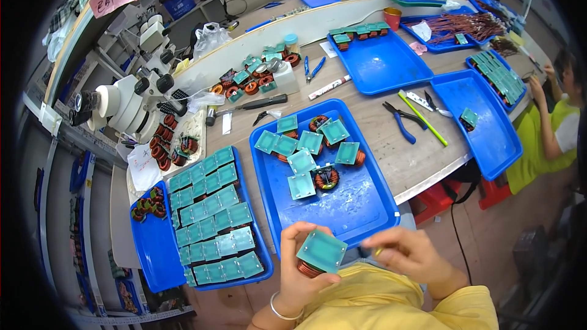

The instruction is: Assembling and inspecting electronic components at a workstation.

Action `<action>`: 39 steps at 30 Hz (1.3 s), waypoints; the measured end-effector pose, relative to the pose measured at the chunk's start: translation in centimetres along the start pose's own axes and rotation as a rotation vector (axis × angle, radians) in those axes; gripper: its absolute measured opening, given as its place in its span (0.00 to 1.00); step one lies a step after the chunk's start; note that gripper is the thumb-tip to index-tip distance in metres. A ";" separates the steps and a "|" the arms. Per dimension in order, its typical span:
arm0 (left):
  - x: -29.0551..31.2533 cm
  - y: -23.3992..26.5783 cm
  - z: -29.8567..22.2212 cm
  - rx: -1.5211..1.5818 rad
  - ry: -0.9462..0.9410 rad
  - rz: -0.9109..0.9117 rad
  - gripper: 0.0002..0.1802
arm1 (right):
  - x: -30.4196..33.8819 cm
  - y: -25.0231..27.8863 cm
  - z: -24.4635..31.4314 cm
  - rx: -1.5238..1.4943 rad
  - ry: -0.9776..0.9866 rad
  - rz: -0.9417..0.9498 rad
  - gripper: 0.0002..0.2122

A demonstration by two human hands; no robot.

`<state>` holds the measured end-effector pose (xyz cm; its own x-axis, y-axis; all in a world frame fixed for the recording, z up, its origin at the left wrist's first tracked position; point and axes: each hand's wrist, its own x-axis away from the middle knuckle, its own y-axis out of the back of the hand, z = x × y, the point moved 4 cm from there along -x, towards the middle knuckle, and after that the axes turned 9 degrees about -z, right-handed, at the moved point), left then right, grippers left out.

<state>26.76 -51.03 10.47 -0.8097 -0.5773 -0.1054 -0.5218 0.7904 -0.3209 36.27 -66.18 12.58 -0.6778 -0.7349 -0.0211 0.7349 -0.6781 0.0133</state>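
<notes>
At the near edge of the blue tray, the left hand grasps a boarded coil, green face up, long axis unclear; the right hand curls beside it, contents unclear. The tray's near part lies open, other coils beyond.

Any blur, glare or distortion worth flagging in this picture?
Head view: black corners and a bowed partition show fisheye distortion; head view: the right hand looks slightly smeared, while the board in the left hand is fairly crisp; head view: pale patches on the middle tray, glare or scuffs, I cannot tell.
</notes>
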 end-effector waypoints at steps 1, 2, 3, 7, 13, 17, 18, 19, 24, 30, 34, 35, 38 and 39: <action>-0.1 0.1 0.5 0.090 0.127 0.007 0.46 | -0.2 -0.2 0.1 -0.001 0.000 -0.002 0.11; -0.2 0.1 0.5 0.105 0.129 0.021 0.47 | -0.4 -0.7 0.6 0.063 0.110 0.048 0.11; -0.2 0.1 0.5 0.105 0.131 0.022 0.47 | -0.4 -1.0 1.1 0.129 0.219 0.100 0.11; -0.1 -0.3 -0.3 -0.031 -0.010 0.035 0.46 | -0.7 -1.0 1.5 0.248 0.130 0.148 0.11; -0.1 0.0 -0.2 0.079 0.100 0.050 0.45 | -0.3 0.2 1.3 0.072 0.074 -0.129 0.10; -0.1 0.0 0.3 0.157 0.206 0.018 0.45 | -0.5 -1.3 1.5 0.240 0.194 0.122 0.11; -0.1 0.0 0.4 0.157 0.206 0.019 0.45 | -0.6 -1.3 1.6 0.252 0.200 0.116 0.11; 0.0 0.0 0.5 0.178 0.226 0.016 0.45 | -0.5 -1.3 1.4 0.253 0.199 0.115 0.11; 0.5 0.0 0.6 0.234 0.265 0.074 0.45 | -0.5 0.5 0.6 0.114 0.151 -0.128 0.12; 0.3 0.1 0.8 0.188 0.284 0.026 0.44 | -0.5 -1.3 1.2 0.246 0.259 0.043 0.13; 0.5 -0.8 0.5 0.232 0.326 0.040 0.43 | -0.2 1.9 -0.7 -0.146 -0.073 -0.355 0.11; 0.5 -1.1 0.4 0.249 0.358 0.028 0.44 | -0.4 1.8 -0.4 -0.144 -0.072 -0.355 0.11; 0.7 -0.8 1.0 0.461 0.453 0.157 0.40 | -1.3 -0.4 1.2 0.140 0.124 0.086 0.11; 0.7 -0.7 0.9 0.461 0.454 0.159 0.40 | -1.5 -0.4 1.2 0.140 0.124 0.084 0.11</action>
<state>26.83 -52.17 9.77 -0.9525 -0.2380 0.1898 -0.3003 0.6320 -0.7144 36.95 -64.81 13.82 -0.5996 -0.7886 -0.1365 0.7725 -0.6148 0.1591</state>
